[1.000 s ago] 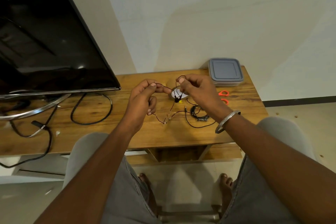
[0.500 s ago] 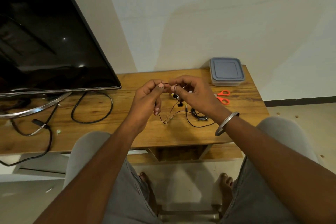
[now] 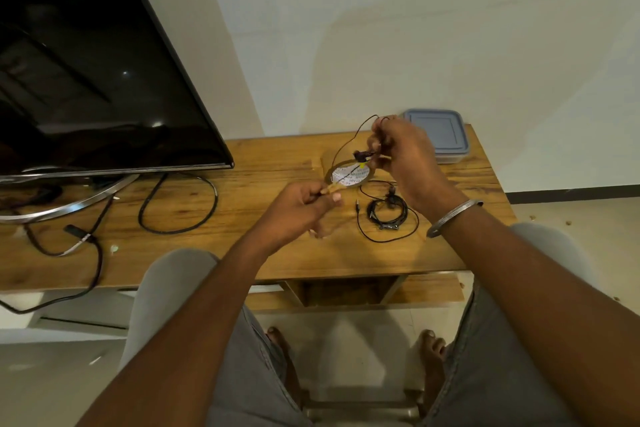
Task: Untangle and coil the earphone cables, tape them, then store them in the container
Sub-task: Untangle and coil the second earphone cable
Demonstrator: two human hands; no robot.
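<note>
**Hands.** Left hand (image 3: pixel 298 208) sits low, toward the desk's front, with thumb and forefinger pinching one end of the cable (image 3: pixel 346 146). Right hand (image 3: pixel 403 156) is higher and further back, fingers curled round the other stretch. An earbud (image 3: pixel 362 155) hangs just beside those fingers. The hands are apart, and the cable runs between them in the air above the tape roll (image 3: pixel 349 175). One slack loop arches up to the top of the right hand.

**Risks, as judged.**
- Pulling the hands wider with a knot in the line would tighten it, not free it.
- The thin wire could strain at the earbud joint if the right hand grips there. The view is too blurred to say just where that grip falls.
- The slack loop may snag on the fingers.
- A dropped end would land on the second set (image 3: pixel 386 213), which lies loosely coiled on the desk (image 3: pixel 263 163) just beside the right wrist. The two could then tangle together.

**Around.**
- The container (image 3: pixel 438 135) is at the desk's back right corner, lid on and partly hidden behind the right hand. The lid must come off before anything is stored.
- The tape roll lies flat right under the work, near both hands.
- The TV (image 3: pixel 86 63) fills the left side. Its lead (image 3: pixel 180 205) loops on the desk, well apart from the earphones.
</note>
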